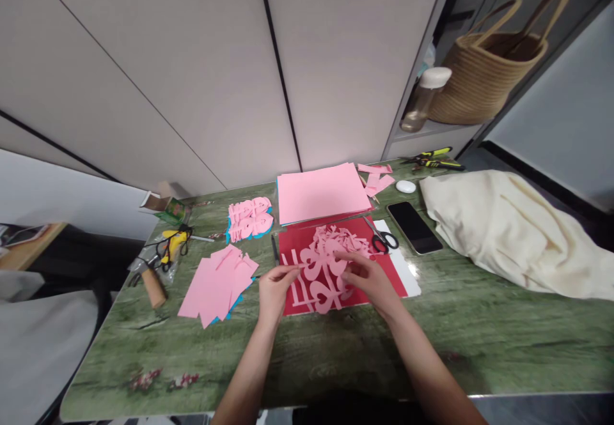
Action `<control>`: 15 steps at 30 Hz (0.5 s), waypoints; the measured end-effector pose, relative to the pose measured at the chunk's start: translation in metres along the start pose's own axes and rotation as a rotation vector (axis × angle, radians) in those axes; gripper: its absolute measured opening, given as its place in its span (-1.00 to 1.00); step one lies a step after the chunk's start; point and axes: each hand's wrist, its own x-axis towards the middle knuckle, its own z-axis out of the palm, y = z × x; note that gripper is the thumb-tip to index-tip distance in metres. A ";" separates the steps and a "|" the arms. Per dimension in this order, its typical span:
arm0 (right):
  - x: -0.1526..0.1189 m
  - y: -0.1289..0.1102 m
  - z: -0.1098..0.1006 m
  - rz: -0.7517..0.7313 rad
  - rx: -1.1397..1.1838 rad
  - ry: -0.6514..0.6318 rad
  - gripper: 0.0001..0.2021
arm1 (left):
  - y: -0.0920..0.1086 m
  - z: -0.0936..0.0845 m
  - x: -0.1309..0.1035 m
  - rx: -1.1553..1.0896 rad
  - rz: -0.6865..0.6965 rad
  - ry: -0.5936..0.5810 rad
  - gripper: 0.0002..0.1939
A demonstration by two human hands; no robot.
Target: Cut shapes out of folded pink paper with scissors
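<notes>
A pink paper cutout [323, 300] with heart-shaped loops and thin strips is held up between both hands. My left hand [275, 291] pinches its left side between thumb and fingers. On the other side, the bent fingers of my right hand [368, 279] grip the right edge. Beneath lies a red sheet [293, 236] with a heap of pink paper scraps [352, 241] on it. Black-handled scissors [384, 241] rest at the sheet's right side, apart from my right hand. A dark pen-like stick [275, 249] lies beyond my left hand.
Pink sheets [321, 193] are stacked at the back; loose pink pieces [213, 287] and finished-looking cutouts [250, 218] lie left. A phone [414, 227], cream cloth [508, 233] and pliers [434, 158] are right. A yellow glue gun [173, 246] and wooden-handled tool [153, 289] sit far left.
</notes>
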 end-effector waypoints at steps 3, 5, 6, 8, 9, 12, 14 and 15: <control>0.002 0.004 0.004 0.012 0.012 0.003 -0.60 | 0.001 -0.001 0.000 -0.008 0.011 0.005 -0.83; 0.004 0.006 0.007 0.022 0.032 0.002 -0.61 | 0.002 -0.003 0.000 -0.015 0.006 0.008 -0.81; 0.004 0.007 0.008 0.025 0.040 -0.001 -0.61 | 0.002 -0.005 0.000 -0.017 0.000 0.007 -0.81; 0.006 0.009 0.011 0.022 0.052 0.000 -0.61 | 0.002 -0.007 0.000 -0.020 -0.015 0.007 -0.80; 0.007 0.010 0.012 0.021 0.054 0.001 -0.61 | 0.002 -0.008 -0.001 -0.022 -0.023 0.009 -0.79; 0.009 0.014 0.013 0.025 0.054 0.001 -0.62 | -0.002 -0.010 -0.001 -0.030 -0.051 0.033 -0.77; 0.009 0.016 0.014 0.028 0.057 -0.013 -0.62 | -0.005 -0.012 -0.001 -0.036 -0.071 0.057 -0.75; 0.010 0.017 0.014 0.027 0.059 -0.022 -0.62 | -0.006 -0.013 -0.001 -0.041 -0.079 0.063 -0.74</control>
